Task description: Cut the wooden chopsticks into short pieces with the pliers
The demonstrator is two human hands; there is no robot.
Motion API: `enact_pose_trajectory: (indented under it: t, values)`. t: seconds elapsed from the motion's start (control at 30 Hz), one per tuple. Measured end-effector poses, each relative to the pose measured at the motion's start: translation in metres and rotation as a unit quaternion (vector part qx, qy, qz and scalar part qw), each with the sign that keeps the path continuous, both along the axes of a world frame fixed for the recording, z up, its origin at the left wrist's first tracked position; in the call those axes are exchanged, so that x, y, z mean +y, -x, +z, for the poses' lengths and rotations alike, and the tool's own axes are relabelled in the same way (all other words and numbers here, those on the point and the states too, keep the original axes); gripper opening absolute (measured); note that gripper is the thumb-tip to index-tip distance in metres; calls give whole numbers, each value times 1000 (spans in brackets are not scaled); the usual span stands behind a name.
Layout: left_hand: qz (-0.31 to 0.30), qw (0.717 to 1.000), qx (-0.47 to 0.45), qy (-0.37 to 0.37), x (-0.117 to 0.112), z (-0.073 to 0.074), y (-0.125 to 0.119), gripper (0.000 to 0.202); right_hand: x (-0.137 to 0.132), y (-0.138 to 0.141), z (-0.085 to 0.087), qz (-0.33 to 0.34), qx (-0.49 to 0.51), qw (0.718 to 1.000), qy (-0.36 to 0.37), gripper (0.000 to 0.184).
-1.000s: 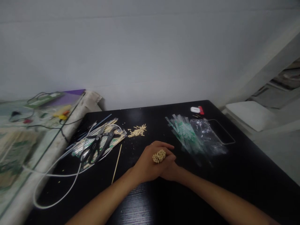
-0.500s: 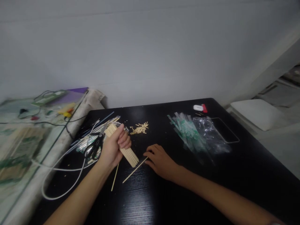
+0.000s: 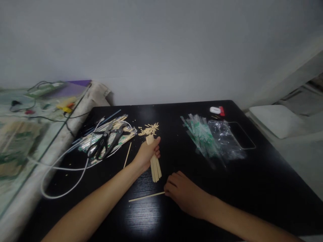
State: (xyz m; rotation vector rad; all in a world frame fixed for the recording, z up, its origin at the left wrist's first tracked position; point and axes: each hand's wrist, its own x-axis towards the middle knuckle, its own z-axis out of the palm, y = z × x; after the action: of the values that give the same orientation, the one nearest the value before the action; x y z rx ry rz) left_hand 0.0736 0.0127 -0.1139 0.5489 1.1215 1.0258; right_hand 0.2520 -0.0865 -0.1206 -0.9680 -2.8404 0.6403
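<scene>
My left hand (image 3: 145, 155) is closed around a bundle of pale wooden chopsticks (image 3: 155, 171), gripped near its far end, with the near ends sticking out toward me. In my right hand (image 3: 180, 191), curled low on the black table, the fingers close on one end of a single chopstick (image 3: 146, 197); its other end points left. Another loose chopstick (image 3: 127, 154) lies left of my left wrist. Just beyond the bundle is a heap of short wooden pieces (image 3: 150, 128).
At left, black-handled scissors (image 3: 102, 144) and a dark plier-like tool (image 3: 117, 134) lie on wrapped chopsticks (image 3: 87, 139), with a white cable (image 3: 63, 168) looping around. Green-printed clear wrappers (image 3: 202, 134), a dark phone-like slab (image 3: 241, 136) and a white case (image 3: 215, 110) are at right.
My left hand has moved right with the bundle, now turned more upright toward the short pieces. The right hand has come nearer to me, its chopstick swinging flatter. The dark plier-like tool is now uncovered.
</scene>
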Motion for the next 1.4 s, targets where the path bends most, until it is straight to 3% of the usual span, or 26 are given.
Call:
enact_pose_trajectory:
  t: [0.2, 0.33, 0.43, 0.53, 0.83, 1.0, 1.2, 1.3, 1.33, 1.4]
  values:
    - [0, 998, 57, -30, -7, -13, -8, 50, 5, 6, -1, -30, 132, 990, -36, 9]
    - [-2, 995, 84, -48, -12, -15, -8, 45, 13, 13, -5, -20, 188, 980, -67, 37]
    - [3, 994, 92, -55, -14, -14, -6, 45, 19, 17, -8, 10, 155, 987, -51, 59]
    - [7, 994, 92, -54, -17, -13, -2, 47, 20, 19, -10, 25, 97, 995, -26, 70]
    - [40, 993, 105, -35, -26, -16, -1, 43, 16, 21, -13, 27, 38, 999, -6, 71]
    - [75, 980, 158, -91, -35, -14, 5, 33, 17, 21, -14, 34, 36, 999, 0, 72]
    - [36, 971, 185, -148, -51, -18, 26, 55, 17, 21, -16, 33, 45, 998, -7, 74]
    - [-4, 944, 273, -188, -63, -23, 43, 63, 16, 21, -17, 32, 50, 998, -8, 72]
    - [-25, 920, 326, -215, -68, -23, 48, 62, 16, 21, -17, 33, 52, 998, -7, 72]
    - [-82, 841, 456, -278, -78, -21, 58, 57, 16, 21, -16, 36, 51, 998, -5, 74]
